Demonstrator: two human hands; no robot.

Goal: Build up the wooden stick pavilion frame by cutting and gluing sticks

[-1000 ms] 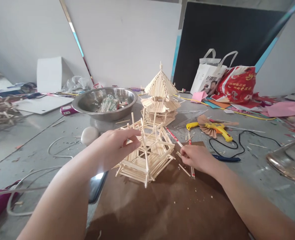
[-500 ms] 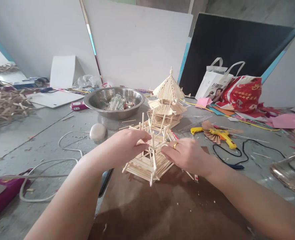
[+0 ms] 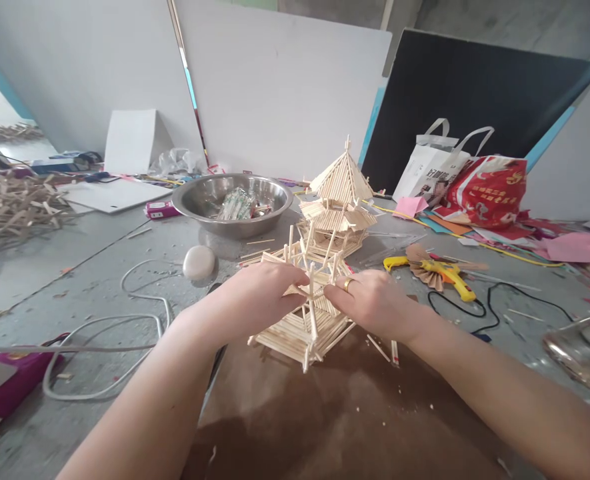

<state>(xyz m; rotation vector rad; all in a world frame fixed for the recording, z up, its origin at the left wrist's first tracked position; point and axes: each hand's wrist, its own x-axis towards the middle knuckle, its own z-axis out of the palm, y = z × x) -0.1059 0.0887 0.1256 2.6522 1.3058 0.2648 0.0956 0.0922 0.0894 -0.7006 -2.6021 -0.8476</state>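
A half-built hexagonal frame of thin wooden sticks [image 3: 302,327] stands on a brown board [image 3: 335,407] in front of me. My left hand [image 3: 257,297] grips its upper left side with curled fingers. My right hand [image 3: 375,303], with a gold ring on one finger, pinches the sticks at the frame's top from the right. The fingertips of both hands nearly meet over the frame's middle. Behind the frame stands a finished stick pagoda [image 3: 339,200] with a pointed roof.
A steel bowl [image 3: 232,203] with wrapped items sits behind left, a white oval lump [image 3: 199,261] near it. A yellow glue gun [image 3: 437,270] with black cord lies right. Loose sticks [image 3: 385,347], white cable [image 3: 109,333], stick heap [image 3: 9,210], bags [image 3: 475,180] surround.
My right hand left the loose sticks on the board and came up to the frame's top. Both hands now hold the frame, which stands more upright. The camera view shifted slightly.
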